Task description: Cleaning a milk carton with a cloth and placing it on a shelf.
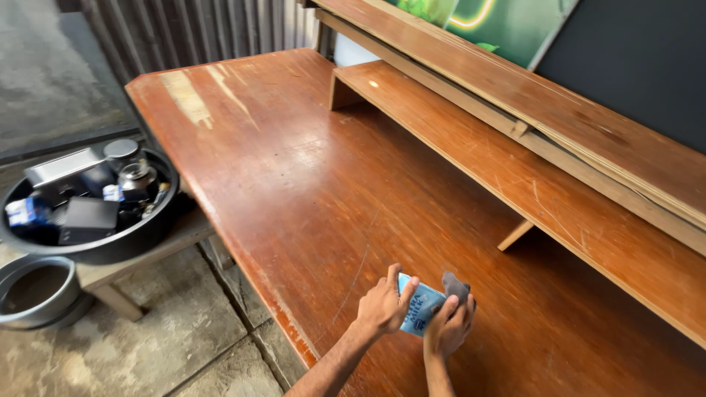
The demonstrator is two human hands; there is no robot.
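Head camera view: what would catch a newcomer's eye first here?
Probably the wide reddish-brown wooden table, worn pale along its near edge. Low in the middle, the left hand and right hand hold a small light-blue packet against the tabletop, the right hand also gripping a grey cloth. At the far left, a round black tub full of cans and boxes rests on a low stand.

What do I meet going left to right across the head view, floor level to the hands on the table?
Grey metal bowl → black basin of odds and ends → left hand → light blue packet → right hand, holding a dark grey cloth.
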